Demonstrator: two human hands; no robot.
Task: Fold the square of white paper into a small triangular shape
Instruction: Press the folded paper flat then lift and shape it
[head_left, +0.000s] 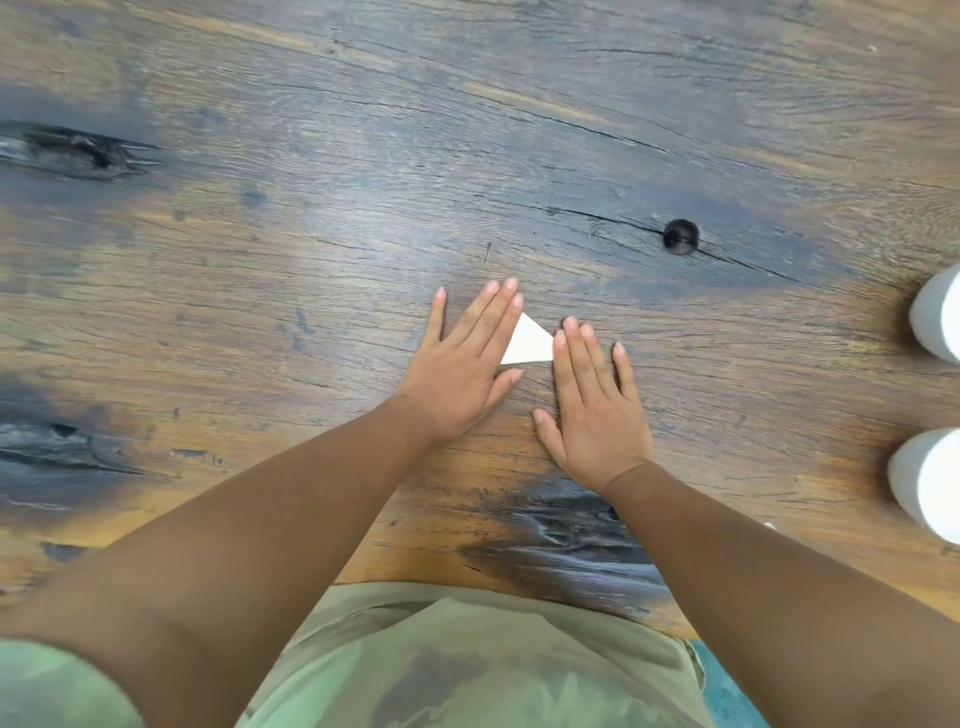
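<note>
The white paper (529, 344) lies flat on the wooden table (311, 234) as a small folded triangle between my two hands. My left hand (465, 369) rests palm down with fingers spread, covering the paper's left part. My right hand (592, 402) lies flat just right of it, its index fingertip touching the triangle's right corner. Neither hand grips anything. How far the paper reaches under my left hand is hidden.
Two white cylindrical objects stand at the right edge, one at mid height (940, 322) and one lower (927, 483). A dark knot hole (680, 237) sits beyond the paper. The table's near edge runs along my shirt.
</note>
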